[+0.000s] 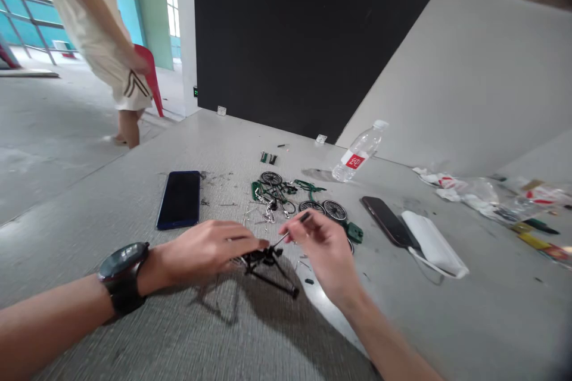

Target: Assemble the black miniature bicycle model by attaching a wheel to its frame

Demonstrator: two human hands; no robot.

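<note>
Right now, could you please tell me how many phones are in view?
2: the left phone, beyond the left hand, and the right phone, beside the white block; clutter might hide more.

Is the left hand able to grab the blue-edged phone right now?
Probably, if it lets go first: the left hand seems busy holding the small black frame. The blue-edged phone lies close by, with nothing visible blocking the way.

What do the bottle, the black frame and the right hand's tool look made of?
Bottle: likely clear, glossy plastic; background shows through it.
Frame: painted metal or black plastic; uniformly dark thin tubes, can't tell which.
Tool: probably metal shaft, thin and silvery; dark end's material unclear.
</note>
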